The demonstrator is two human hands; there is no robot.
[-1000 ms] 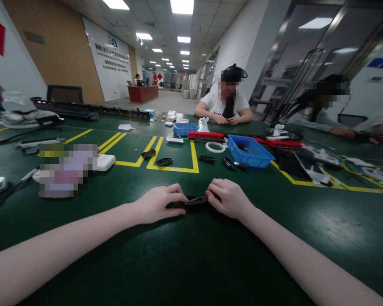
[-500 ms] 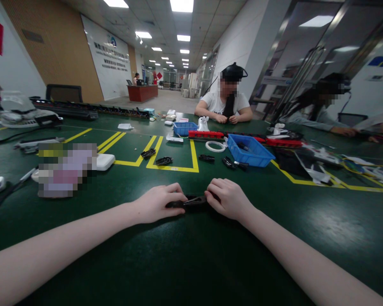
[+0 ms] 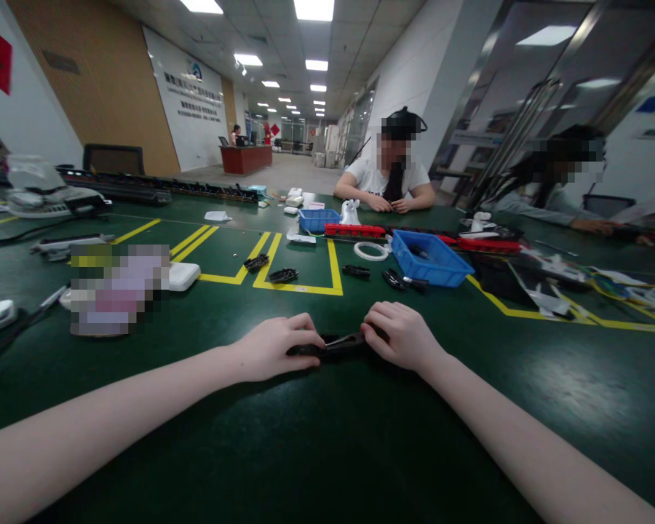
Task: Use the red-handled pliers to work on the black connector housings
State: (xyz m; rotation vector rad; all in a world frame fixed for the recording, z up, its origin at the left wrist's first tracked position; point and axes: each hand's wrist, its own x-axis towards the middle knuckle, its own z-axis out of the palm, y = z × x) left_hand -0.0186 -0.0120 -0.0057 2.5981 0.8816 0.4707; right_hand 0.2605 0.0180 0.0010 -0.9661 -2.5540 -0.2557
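Observation:
A long, narrow black part point(image 3: 339, 348) lies across the table in front of me, with a slot or thin shiny strip along its upper side. My left hand point(image 3: 281, 348) is closed around its left end, thumb below and fingers above. At the opposite end, my right hand point(image 3: 397, 336) pinches the part with curled fingers. Both ends are covered by the hands, so its full shape is hidden. Beyond my hands lie several small black pieces, among them one black piece point(image 3: 284, 276) inside a yellow-taped box and another black piece point(image 3: 356, 271) to its right.
A blue bin point(image 3: 439, 271) and a white ring point(image 3: 370, 251) stand beyond my right hand. A white box point(image 3: 182, 276) is at the left. Red rails point(image 3: 354, 231) lie farther back. One person point(image 3: 387, 175) sits opposite, another person point(image 3: 549, 189) at the right.
My right hand has shifted slightly right, away from my left, and a little more of the black part shows between them. The whole view has moved a little.

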